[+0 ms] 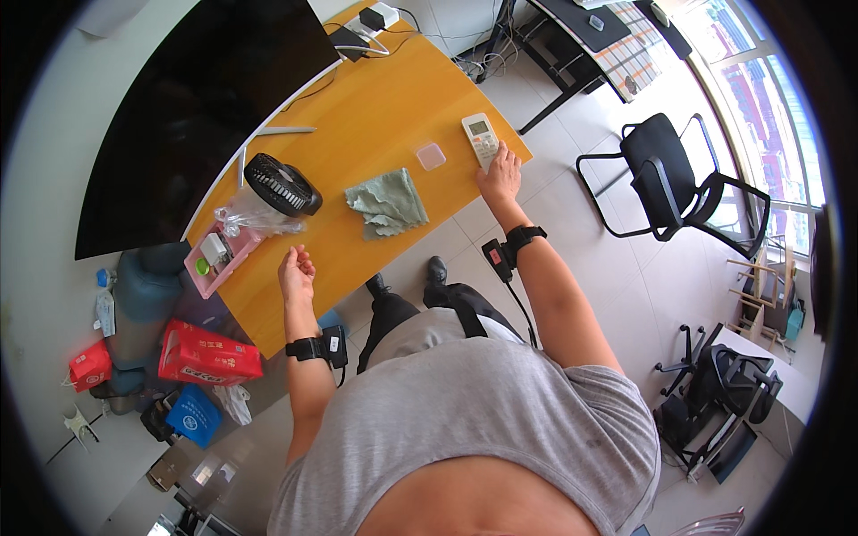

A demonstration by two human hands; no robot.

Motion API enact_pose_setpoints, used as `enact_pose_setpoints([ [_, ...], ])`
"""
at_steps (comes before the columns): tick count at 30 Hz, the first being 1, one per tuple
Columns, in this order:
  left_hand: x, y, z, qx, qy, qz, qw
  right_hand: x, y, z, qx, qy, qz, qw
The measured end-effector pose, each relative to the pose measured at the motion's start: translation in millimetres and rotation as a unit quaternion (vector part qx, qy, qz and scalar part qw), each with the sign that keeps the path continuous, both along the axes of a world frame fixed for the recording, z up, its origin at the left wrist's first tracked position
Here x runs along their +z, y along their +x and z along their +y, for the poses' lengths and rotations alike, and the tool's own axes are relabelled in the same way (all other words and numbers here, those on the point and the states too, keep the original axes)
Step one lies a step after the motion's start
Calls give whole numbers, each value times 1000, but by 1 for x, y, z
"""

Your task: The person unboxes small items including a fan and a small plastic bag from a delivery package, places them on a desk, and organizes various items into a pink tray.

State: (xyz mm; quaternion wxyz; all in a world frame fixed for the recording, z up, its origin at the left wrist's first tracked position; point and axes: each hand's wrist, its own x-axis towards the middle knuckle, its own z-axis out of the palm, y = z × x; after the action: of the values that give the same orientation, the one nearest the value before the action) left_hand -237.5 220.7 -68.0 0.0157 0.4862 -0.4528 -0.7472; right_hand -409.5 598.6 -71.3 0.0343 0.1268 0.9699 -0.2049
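My right hand (501,173) is around the lower end of a white air-conditioner remote control (480,131), near the right edge of a wooden desk (385,87). The remote's display and upper buttons show; its lower part is hidden by my fingers. My left hand (297,273) is over the desk's front left part, its fingers loosely bent, with nothing visible in them. Between my hands lie a crumpled grey-green cloth (387,203) and a small clear, pinkish plastic case (431,157). The case is left of the remote, apart from it.
Beyond my left hand are a pink tray (213,280) with small items, a clear plastic bag (258,213) and a black fan (283,184). A large monitor (201,114) borders the desk's left side. A black chair (660,171) stands right; a red bag (209,355) sits lower left.
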Motion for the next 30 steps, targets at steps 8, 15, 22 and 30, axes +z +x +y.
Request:
enact_pose_setpoints([
  [8, 14, 5, 13, -52, 9, -10, 999, -8, -45, -20, 68, -26, 62, 995],
  [15, 24, 12, 21, -59, 7, 4, 998, -6, -80, -53, 88, -45, 54, 994],
  [22, 27, 15, 30, -81, 12, 9, 997, -14, -89, -69, 95, -31, 77, 992],
  [30, 24, 14, 36, -97, 1, -8, 995, -13, -70, -67, 51, -100, 164, 980],
])
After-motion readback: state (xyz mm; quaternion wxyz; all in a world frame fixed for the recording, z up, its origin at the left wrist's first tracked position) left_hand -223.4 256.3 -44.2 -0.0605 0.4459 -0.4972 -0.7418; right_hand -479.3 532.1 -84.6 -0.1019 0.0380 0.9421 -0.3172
